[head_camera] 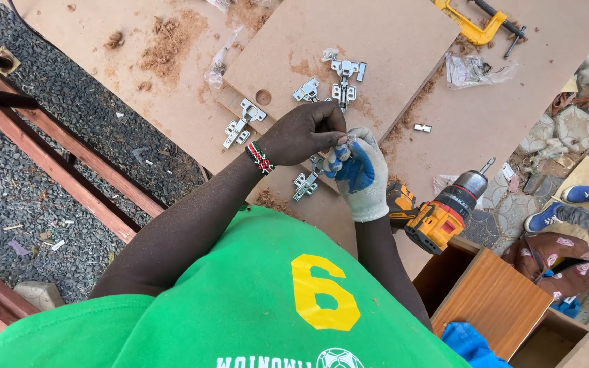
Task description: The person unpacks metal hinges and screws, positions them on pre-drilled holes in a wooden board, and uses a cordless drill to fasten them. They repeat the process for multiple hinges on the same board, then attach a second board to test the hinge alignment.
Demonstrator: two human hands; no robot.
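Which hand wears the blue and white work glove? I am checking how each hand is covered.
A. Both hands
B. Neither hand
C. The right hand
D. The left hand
C: the right hand is in the blue and white glove, while the left hand, with a beaded wristband, is bare.

Clear plastic bags [470,69] — board's far edge

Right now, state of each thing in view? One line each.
left hand: bare, fingers pinched against the right hand.
right hand: gloved, closed on something small; cannot tell what.
cordless drill: lying on the board, bit fitted, untouched.
cabinet hinges: loose, scattered on the boards.
top board: flat, one round hole bored.
yellow clamp: lying loose, clamping nothing.
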